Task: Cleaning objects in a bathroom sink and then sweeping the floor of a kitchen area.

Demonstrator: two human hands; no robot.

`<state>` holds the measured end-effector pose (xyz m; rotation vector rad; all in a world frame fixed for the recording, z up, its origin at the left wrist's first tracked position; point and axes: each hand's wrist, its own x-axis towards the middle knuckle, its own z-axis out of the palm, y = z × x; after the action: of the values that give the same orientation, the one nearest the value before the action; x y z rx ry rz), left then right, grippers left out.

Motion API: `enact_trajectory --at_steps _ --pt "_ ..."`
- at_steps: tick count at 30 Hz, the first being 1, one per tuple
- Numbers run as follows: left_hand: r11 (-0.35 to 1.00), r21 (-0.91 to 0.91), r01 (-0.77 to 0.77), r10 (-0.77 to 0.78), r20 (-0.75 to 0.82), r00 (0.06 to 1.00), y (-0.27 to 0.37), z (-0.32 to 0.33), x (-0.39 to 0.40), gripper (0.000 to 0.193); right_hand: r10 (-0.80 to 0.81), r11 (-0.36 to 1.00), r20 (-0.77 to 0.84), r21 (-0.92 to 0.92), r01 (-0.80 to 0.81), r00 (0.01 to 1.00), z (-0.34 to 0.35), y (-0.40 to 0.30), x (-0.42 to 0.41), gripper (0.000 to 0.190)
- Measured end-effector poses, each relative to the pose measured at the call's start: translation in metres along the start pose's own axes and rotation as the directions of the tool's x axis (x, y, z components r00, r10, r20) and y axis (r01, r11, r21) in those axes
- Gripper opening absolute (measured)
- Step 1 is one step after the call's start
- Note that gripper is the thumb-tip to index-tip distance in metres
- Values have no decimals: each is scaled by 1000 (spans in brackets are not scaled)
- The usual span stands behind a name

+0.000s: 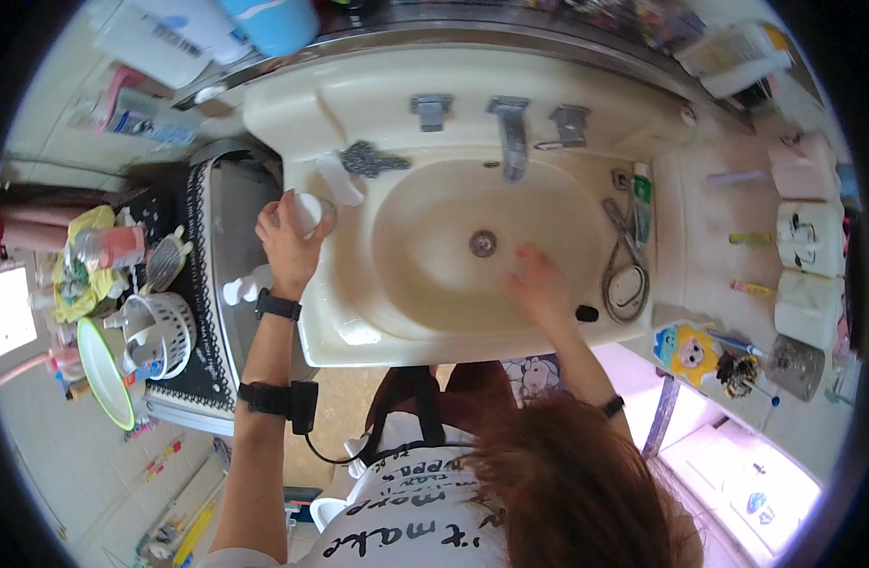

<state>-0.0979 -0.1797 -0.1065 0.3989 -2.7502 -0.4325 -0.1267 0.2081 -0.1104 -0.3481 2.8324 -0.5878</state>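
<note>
At the sink's left rim, my left hand (290,245) is wrapped around a small container with a round white top (308,211); its clear-looking side shows by my thumb, and my fingers hide the rest. My right hand (541,284) is over the right part of the cream sink basin (434,284), blurred and with fingers partly bent. I cannot tell whether anything is in it. The metal drain (483,243) lies to its left, below the faucet (512,138). Just beyond the held container, a white bottle-like item (339,179) lies beside a dark grey mesh-like piece (373,159).
Along the sink's right ledge lie a green tube (641,202), a coiled hose (608,284) and a small black object (586,313). Left of the sink stands a washing machine (236,234) bearing a white basket (182,334). Several cups (809,238) hang on the right wall.
</note>
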Motion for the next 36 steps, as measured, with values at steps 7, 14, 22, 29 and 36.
enact_trajectory --at_steps 7,14,22,29,36 --pt "999 50 20 -24 63 998 9 8 2 83 118 960 109 -265 -86 987 -64 133 -82 48" --pt "981 193 11 -15 18 1000 35 -18 -3 100 54 955 -56 294 -35 997 -81 88 -65 40" --pt "789 -539 -294 397 84 914 215 -47 -49 18 -218 814 -157 516 268 963 -100 9 -33 37" --pt "764 -584 -275 356 26 934 234 -17 -56 19 -307 811 -83 498 306 948 -102 -3 -16 35" --pt "867 -483 -124 127 -27 992 242 -7 -38 9 -256 835 -5 503 223 967 -95 10 0 35"
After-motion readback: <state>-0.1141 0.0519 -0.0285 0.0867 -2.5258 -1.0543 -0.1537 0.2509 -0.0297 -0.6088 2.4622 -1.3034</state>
